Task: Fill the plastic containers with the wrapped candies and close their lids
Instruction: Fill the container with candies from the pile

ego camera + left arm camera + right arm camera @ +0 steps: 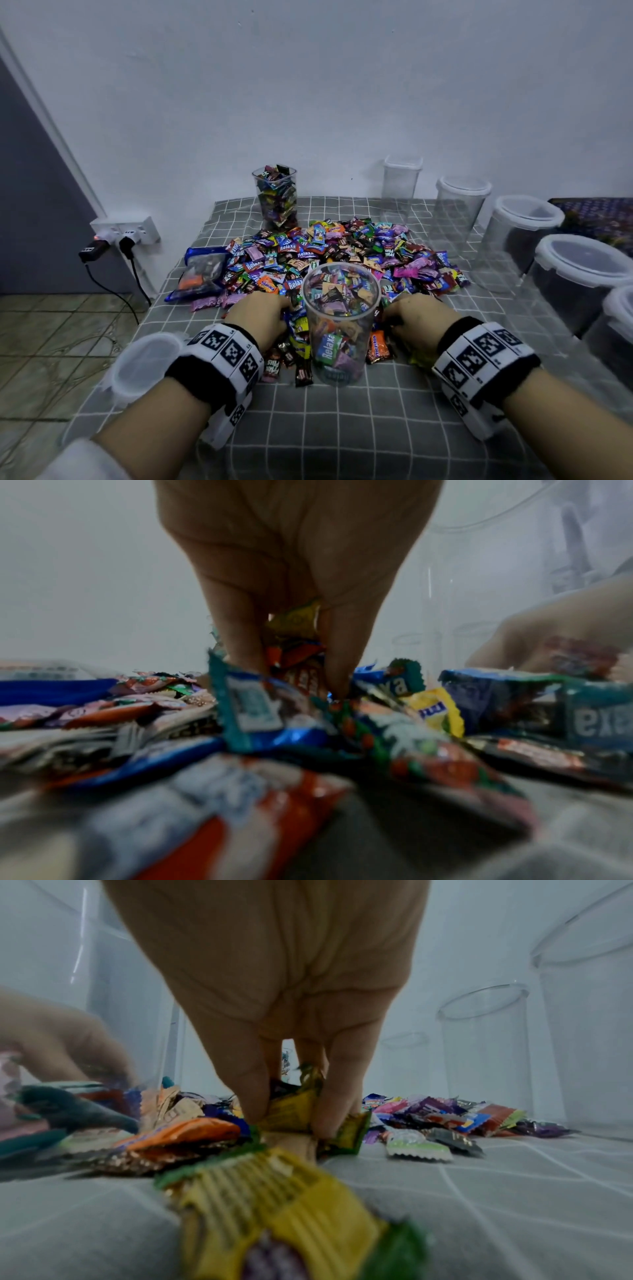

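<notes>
Left hand: I am curling its fingers round a clutch of wrapped candies on the bench. Round container: standing upright between my hands, lidless, nearly full, equally near both. Right hand: I am pinching a yellow candy.

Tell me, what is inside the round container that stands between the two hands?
The round container holds wrapped candies almost to its open rim; no lid is on it. The candies in its core are covered by the outer ones.
</notes>
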